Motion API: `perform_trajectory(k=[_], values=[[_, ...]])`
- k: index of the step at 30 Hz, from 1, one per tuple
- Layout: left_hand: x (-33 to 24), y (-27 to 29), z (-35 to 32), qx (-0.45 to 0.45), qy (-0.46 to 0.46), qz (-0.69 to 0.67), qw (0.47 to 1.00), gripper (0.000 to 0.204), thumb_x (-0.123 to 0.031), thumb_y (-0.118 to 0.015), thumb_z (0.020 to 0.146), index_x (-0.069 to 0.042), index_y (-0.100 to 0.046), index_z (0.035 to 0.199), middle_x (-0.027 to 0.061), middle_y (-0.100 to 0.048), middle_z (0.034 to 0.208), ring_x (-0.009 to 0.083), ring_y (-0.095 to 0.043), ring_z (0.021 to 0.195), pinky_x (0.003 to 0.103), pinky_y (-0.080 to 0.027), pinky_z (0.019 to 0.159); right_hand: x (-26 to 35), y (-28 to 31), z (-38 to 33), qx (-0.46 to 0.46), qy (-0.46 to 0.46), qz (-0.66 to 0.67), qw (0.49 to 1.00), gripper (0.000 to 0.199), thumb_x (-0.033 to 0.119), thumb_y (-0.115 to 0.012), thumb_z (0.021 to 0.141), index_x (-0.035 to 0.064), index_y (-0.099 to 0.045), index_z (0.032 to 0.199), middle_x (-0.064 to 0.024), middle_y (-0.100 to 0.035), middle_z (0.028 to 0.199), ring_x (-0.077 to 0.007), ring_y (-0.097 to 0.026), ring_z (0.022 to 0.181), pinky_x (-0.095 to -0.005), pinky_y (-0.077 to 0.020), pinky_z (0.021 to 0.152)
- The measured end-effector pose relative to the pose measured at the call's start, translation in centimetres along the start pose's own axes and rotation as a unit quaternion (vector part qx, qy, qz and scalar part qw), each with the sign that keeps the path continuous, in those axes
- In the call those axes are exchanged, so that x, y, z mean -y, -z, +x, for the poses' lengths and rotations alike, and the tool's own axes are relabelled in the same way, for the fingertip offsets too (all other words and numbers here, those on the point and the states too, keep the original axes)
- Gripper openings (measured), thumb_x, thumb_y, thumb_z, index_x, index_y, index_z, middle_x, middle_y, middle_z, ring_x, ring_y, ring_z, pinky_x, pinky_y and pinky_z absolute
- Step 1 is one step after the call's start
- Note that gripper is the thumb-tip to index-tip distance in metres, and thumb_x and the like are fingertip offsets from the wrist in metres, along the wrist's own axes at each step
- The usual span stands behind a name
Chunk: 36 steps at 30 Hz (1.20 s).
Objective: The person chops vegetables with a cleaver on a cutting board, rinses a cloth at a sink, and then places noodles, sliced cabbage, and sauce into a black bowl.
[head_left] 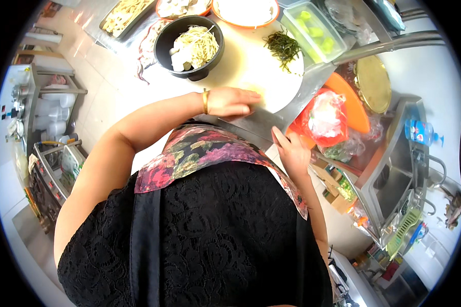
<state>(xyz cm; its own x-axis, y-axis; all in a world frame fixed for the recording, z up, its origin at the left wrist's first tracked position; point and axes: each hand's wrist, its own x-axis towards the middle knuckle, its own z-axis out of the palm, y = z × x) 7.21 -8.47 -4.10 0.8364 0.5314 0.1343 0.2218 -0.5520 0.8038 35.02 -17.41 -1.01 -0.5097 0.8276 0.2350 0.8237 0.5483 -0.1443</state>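
A left hand (230, 102), fingers together, is laid flat on a round board (251, 66); the right hand (292, 151), fingers loosely apart, is best kept clear at the tabletop (271, 123) edge.

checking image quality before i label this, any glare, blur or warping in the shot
Head view: strong fisheye, so the steel counter edge bows and a black rim rings the frame. Bright light washes out the round cutting board and the upper-left floor. The left hand and right hand look soft; the black bowl reads clearly. The torso fills the lower half.
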Motion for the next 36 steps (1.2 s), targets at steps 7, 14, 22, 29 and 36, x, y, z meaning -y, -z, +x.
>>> perform_trajectory(k=[7, 14, 22, 29, 36], values=[[3.0, -5.9, 1.7, -0.304, 0.133, 0.21, 0.92, 0.053, -0.02, -0.056, 0.082, -0.011, -0.04, 0.132, 0.0258, -0.04, 0.127, 0.0424, -0.04, 0.116, 0.05, -0.033, 0.097, -1.3, -3.1, -2.3, 0.094, -0.493, 0.612, 0.611, 0.012, 0.01, -0.054, 0.083, 0.0011, -0.049, 0.077, -0.003, -0.046, 0.054, -0.0123, -0.044, 0.04, -0.0275, -0.0391, 0.037], [-0.8, -5.7, 3.6, -0.261, 0.217, 0.246, 0.908, 0.057, -0.024, -0.058, 0.082, -0.022, -0.036, 0.135, 0.0194, -0.026, 0.141, 0.0392, -0.023, 0.131, 0.053, -0.019, 0.105, 2.1, -3.7, 3.8, 0.192, -0.377, 0.626, 0.655, 0.01, 0.009, -0.055, 0.081, 0.0019, -0.048, 0.08, -0.0022, -0.047, 0.055, -0.0112, -0.043, 0.039, -0.0259, -0.0353, 0.036], [-4.9, 7.4, 1.2, -0.481, 0.179, 0.377, 0.771, 0.044, -0.012, -0.053, 0.081, -0.009, -0.047, 0.125, 0.0208, -0.032, 0.135, 0.0424, -0.03, 0.124, 0.051, -0.024, 0.101, 4.1, 1.4, 12.2, 0.173, -0.213, 0.665, 0.694, 0.015, 0.013, -0.058, 0.084, 0.0023, -0.048, 0.081, -0.0015, -0.048, 0.055, -0.0087, -0.046, 0.042, -0.025, -0.0381, 0.038], [-2.4, 9.5, -0.9, -0.376, 0.212, 0.389, 0.814, 0.053, -0.002, -0.058, 0.074, -0.007, -0.045, 0.124, 0.0155, -0.042, 0.131, 0.0371, -0.036, 0.123, 0.051, -0.027, 0.101, 0.5, 0.6, 8.4, 0.103, -0.343, 0.653, 0.668, 0.014, 0.01, -0.058, 0.082, 0.0022, -0.048, 0.079, -0.0031, -0.049, 0.055, -0.0102, -0.047, 0.041, -0.0255, -0.0383, 0.037], [-0.1, 7.9, 16.8, -0.194, 0.059, 0.16, 0.966, 0.017, -0.007, -0.054, 0.08, -0.006, -0.063, 0.095, 0.0126, -0.061, 0.092, 0.0309, -0.058, 0.089, 0.038, -0.046, 0.081, -5.2, 1.5, 0.3, -0.09, -0.493, 0.632, 0.591, 0.009, 0.008, -0.055, 0.082, 0.0002, -0.051, 0.084, -0.0027, -0.048, 0.052, -0.0102, -0.045, 0.041, -0.0244, -0.0353, 0.039]])
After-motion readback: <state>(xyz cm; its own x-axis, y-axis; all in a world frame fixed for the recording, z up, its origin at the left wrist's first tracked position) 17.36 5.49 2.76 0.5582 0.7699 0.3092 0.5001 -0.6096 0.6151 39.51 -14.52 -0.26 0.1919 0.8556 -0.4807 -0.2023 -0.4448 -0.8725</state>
